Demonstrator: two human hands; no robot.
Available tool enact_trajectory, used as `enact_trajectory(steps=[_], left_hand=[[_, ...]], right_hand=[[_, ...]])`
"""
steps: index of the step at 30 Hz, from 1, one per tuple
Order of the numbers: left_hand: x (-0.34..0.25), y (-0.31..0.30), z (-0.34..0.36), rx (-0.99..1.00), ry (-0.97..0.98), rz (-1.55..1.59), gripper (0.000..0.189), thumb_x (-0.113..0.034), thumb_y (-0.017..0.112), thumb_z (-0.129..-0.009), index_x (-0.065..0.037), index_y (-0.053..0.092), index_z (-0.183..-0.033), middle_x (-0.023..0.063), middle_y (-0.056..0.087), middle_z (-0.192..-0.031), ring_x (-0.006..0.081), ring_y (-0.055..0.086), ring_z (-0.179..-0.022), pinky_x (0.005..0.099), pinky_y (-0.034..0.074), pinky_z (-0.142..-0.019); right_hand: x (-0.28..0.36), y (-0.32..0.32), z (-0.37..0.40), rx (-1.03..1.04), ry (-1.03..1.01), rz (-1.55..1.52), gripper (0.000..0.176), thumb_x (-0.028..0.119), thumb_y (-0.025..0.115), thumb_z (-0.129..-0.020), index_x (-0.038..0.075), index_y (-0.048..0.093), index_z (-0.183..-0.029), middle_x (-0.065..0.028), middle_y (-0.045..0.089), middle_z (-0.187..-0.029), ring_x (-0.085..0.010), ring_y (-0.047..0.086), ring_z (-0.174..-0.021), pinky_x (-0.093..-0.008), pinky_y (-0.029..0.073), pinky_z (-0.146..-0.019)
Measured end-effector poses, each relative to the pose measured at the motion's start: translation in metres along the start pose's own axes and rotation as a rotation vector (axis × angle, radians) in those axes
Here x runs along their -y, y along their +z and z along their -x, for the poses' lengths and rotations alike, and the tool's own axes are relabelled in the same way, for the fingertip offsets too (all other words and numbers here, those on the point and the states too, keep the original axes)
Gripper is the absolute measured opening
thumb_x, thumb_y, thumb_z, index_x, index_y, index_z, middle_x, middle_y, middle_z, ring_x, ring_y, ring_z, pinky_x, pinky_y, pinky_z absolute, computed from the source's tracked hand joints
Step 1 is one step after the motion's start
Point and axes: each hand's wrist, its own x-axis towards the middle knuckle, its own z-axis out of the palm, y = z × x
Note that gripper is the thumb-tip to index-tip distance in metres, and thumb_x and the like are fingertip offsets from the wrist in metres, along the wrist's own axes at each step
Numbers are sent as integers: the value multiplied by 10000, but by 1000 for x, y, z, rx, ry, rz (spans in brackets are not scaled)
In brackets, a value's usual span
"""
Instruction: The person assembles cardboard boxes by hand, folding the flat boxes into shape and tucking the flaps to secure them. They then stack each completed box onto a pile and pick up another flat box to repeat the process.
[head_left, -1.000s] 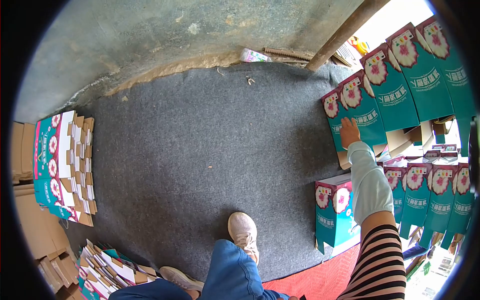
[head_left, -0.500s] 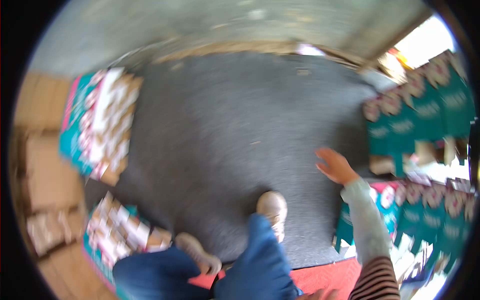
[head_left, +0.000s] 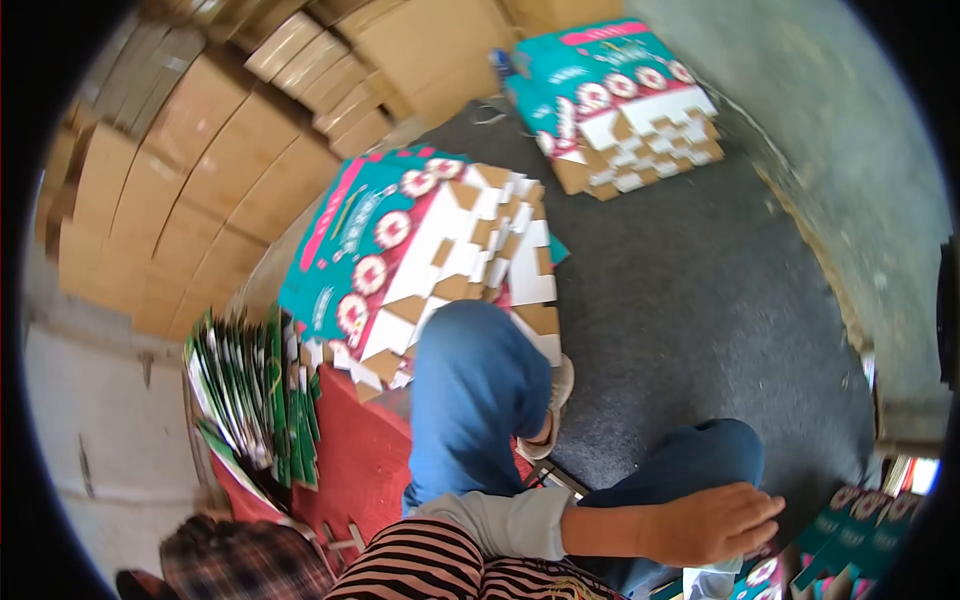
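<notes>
My left hand (head_left: 708, 524) reaches across my lap to the right, palm down. Its fingers are loosely extended, and nothing shows in their grasp. Just below it is a pale, partly cut-off thing (head_left: 710, 582) whose kind I cannot make out. Close by, at the lower right edge, stand teal printed cartons (head_left: 845, 535). My right hand is outside the visible area or hidden. Beside my bent knee lies a stack of flat teal-and-pink printed cartons (head_left: 385, 240) with white and brown flaps.
Another printed carton stack (head_left: 610, 95) lies on the dark floor (head_left: 680, 290) near the wall. Brown boxes (head_left: 200, 170) line the upper left. Green-edged folded sheets (head_left: 250, 390) stand by a red mat (head_left: 350, 440). Plaid cloth (head_left: 240, 560) shows at the lower left.
The view has swung left, bringing the brown boxes and green-edged sheets into sight. The outstretched right hand has left view; my left hand, barely visible before, now shows fully.
</notes>
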Motion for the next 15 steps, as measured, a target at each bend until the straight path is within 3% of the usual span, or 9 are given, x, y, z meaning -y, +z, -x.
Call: enact_trajectory(steps=[1,4,6,8,10,11,12,13,15], left_hand=[[-8,-26,6,-43,-31,-86,320,-118,529,-877,48,549,-1150,258,524,-1209,364,582,-1046,448,493,-872],[-40,-119,26,-215,-107,-185,301,-72,601,-793,62,588,-1061,261,546,-1175,374,581,-1016,451,488,-864],[-45,-189,60,-263,-164,-587,285,-62,615,-778,29,606,-1049,235,562,-1170,358,596,-1015,454,510,-814],[-45,-251,109,-362,-585,-909,341,-40,613,-782,-17,586,-1121,190,600,-1125,350,606,-1009,396,518,-801],[-19,-298,193,-848,-913,-830,411,5,609,-812,10,515,-1212,141,558,-1173,240,560,-997,339,451,-863],[10,-325,264,-943,-896,-969,415,-27,622,-826,26,510,-1221,143,549,-1180,222,546,-1004,328,447,-872],[25,-345,328,-868,-981,-1208,534,-103,666,-808,48,438,-1266,203,519,-1213,365,494,-1129,407,398,-970],[48,-361,397,-945,-1111,-1226,530,-166,678,-808,60,464,-1236,204,546,-1178,372,517,-1101,414,418,-947],[84,-390,495,-1184,-1403,-1069,528,-287,695,-806,70,527,-1155,187,610,-1044,353,593,-954,403,483,-827]], right_hand=[[20,9,-2,-5,-80,72,486,372,474,-978,5,499,-1295,-110,559,-1233,-208,510,-1167,-340,356,-1034],[90,60,6,-139,-338,252,437,341,451,-987,-2,523,-1248,-116,574,-1195,-203,529,-1118,-333,373,-1003],[142,113,10,-274,-503,354,377,289,416,-998,-14,560,-1169,-120,609,-1118,-189,576,-1009,-318,419,-930],[169,137,16,-218,-583,461,316,202,429,-982,-24,562,-1157,-123,620,-1106,-203,585,-1008,-319,430,-922],[183,156,18,-160,-619,627,278,143,451,-963,-30,570,-1145,-126,629,-1090,-213,591,-1000,-320,436,-912],[189,164,18,-120,-613,740,269,129,468,-952,-31,576,-1138,-129,632,-1081,-216,593,-993,-321,438,-907],[193,171,20,-82,-605,850,260,114,484,-941,-32,582,-1132,-131,635,-1073,-220,595,-986,-322,439,-901],[194,177,22,-119,-623,1067,245,113,509,-928,-30,599,-1105,-131,642,-1035,-216,595,-969,-310,436,-884],[190,170,22,-174,-619,1028,240,111,517,-921,-28,600,-1099,-128,641,-1017,-211,593,-954,-305,436,-870]])
